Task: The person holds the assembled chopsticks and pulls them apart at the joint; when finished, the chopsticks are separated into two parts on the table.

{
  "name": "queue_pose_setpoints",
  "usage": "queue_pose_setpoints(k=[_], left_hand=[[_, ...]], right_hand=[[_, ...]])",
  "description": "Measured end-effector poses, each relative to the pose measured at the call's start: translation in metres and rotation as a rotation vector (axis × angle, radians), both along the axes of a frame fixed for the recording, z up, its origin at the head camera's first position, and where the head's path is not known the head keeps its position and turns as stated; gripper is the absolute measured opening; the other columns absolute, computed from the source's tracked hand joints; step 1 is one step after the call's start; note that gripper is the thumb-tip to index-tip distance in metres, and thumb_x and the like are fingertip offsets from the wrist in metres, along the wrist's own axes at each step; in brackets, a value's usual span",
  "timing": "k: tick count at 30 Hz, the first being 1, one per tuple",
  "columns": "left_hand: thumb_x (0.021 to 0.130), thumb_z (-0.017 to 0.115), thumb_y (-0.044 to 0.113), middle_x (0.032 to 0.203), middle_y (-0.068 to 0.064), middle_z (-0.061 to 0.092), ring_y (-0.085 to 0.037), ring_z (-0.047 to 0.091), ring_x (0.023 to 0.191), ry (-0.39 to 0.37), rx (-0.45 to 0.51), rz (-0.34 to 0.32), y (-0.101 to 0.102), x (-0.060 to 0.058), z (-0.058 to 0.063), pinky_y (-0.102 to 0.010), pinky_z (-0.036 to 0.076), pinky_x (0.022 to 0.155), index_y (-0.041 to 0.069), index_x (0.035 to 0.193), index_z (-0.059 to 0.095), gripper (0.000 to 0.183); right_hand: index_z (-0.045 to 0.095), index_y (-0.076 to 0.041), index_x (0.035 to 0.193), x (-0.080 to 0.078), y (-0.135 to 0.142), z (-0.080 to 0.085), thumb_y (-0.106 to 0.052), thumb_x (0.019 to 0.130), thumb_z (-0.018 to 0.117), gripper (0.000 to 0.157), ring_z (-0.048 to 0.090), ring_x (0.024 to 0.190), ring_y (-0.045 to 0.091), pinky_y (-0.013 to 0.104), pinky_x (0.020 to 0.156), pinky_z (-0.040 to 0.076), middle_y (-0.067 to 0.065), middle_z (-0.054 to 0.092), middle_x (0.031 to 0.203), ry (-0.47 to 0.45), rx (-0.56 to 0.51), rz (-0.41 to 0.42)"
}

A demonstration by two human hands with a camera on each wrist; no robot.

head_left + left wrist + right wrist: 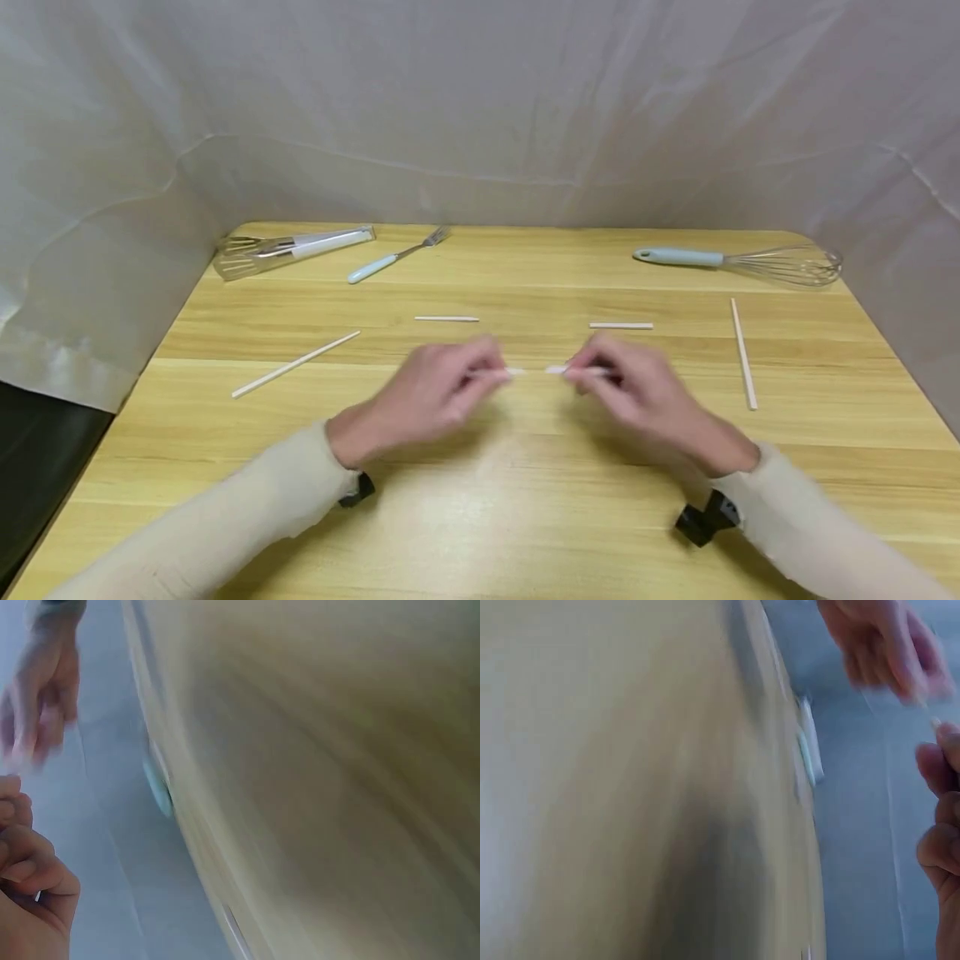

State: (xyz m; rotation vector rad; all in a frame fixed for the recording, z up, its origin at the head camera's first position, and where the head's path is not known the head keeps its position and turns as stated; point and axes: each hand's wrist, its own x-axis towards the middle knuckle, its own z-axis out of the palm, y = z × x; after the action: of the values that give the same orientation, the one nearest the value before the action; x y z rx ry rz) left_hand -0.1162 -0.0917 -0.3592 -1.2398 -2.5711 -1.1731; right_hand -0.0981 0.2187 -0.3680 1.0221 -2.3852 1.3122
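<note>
My left hand pinches a thin white stick in the middle of the table in the head view. Facing it, my right hand pinches another short white stick. The two stick tips point at each other with a small gap between them. Both hands are held above the wooden table and look slightly blurred. Just beyond the hands lie two short white pieces, one at left and one at right. In the wrist views curled fingers hide most of the held sticks.
One long white stick lies at the left, another long stick at the right. Along the back edge are tongs, a fork with a pale blue handle, and a whisk. A grey curtain hangs behind the table.
</note>
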Motion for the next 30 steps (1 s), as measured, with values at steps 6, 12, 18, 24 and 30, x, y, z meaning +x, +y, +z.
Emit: queue_pose_setpoints(k=[6, 12, 18, 24, 30], left_hand=[[0.109, 0.069, 0.018, 0.069, 0.004, 0.051, -0.009, 0.039, 0.059, -0.181, 0.042, 0.248, -0.054, -0.01, 0.006, -0.025, 0.033, 0.053, 0.015, 0.101, 0.067, 0.008], [0.11, 0.068, 0.033, 0.072, 0.004, 0.051, -0.01, 0.04, 0.062, -0.191, 0.002, 0.231, -0.057, -0.023, 0.001, -0.027, 0.036, 0.058, 0.021, 0.106, 0.069, 0.012], [0.108, 0.071, 0.03, 0.082, 0.004, 0.063, -0.014, 0.046, 0.067, -0.176, -0.027, 0.255, -0.051, -0.036, -0.005, -0.029, 0.04, 0.063, 0.02, 0.106, 0.071, 0.01], [0.108, 0.072, 0.029, 0.098, 0.004, 0.071, -0.018, 0.053, 0.077, -0.164, -0.061, 0.27, -0.049, -0.046, -0.007, -0.033, 0.044, 0.07, 0.02, 0.107, 0.073, 0.009], [0.108, 0.071, 0.028, 0.102, 0.005, 0.07, -0.017, 0.057, 0.083, -0.165, -0.096, 0.26, -0.047, -0.053, -0.01, -0.034, 0.048, 0.073, 0.021, 0.11, 0.074, 0.009]], right_hand=[[0.071, 0.003, 0.098, -0.001, 0.063, 0.007, 0.016, 0.096, 0.072, 0.013, 0.07, 0.074, -0.002, 0.016, 0.054, 0.047, -0.011, 0.076, 0.085, -0.118, -0.067, -0.273], [0.073, -0.003, 0.108, -0.008, 0.086, -0.002, -0.005, 0.105, 0.073, 0.004, 0.072, 0.087, -0.004, 0.01, 0.075, 0.056, -0.009, 0.075, 0.099, -0.207, 0.035, -0.346], [0.073, -0.007, 0.112, -0.016, 0.088, -0.011, -0.015, 0.107, 0.072, 0.009, 0.07, 0.091, -0.003, 0.009, 0.08, 0.056, 0.0, 0.075, 0.105, -0.219, 0.087, -0.339], [0.072, -0.011, 0.116, -0.02, 0.096, -0.016, -0.012, 0.106, 0.072, 0.009, 0.067, 0.091, 0.003, 0.012, 0.078, 0.054, 0.002, 0.072, 0.108, -0.277, 0.127, -0.359], [0.07, -0.009, 0.119, -0.027, 0.098, -0.021, -0.007, 0.105, 0.071, 0.014, 0.063, 0.095, 0.003, 0.01, 0.081, 0.053, 0.007, 0.07, 0.109, -0.285, 0.152, -0.315]])
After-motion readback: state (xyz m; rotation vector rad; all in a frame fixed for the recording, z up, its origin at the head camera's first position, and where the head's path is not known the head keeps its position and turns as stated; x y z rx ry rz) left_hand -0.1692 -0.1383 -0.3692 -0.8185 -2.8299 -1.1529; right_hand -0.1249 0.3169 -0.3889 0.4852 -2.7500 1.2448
